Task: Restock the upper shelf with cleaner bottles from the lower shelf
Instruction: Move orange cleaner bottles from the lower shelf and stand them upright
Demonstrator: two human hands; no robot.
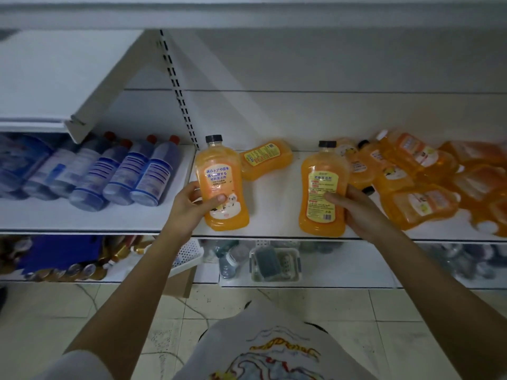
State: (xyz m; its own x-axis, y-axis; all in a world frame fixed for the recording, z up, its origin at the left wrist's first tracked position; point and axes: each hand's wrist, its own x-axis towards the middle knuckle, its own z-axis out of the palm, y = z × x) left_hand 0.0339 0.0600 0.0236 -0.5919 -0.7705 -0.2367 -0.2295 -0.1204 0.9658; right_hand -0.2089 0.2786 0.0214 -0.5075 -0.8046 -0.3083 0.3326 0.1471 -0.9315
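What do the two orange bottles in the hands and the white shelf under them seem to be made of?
The left bottle in the left hand and the right bottle in the right hand: probably clear glossy plastic, since orange liquid shows through and highlights glint. The white shelf: likely painted metal, matte, judging by its thin edge; not certain.

White short-sleeved fabric T-shirt (248,326) is worn; front is printed with yellow, red and blue line graphic (277,357).

Two upright cleaner bottles (221,185) (323,190) at the shelf (274,204) front edge, heap of bottles (428,176) at right, row of lying bottles (109,171) at left
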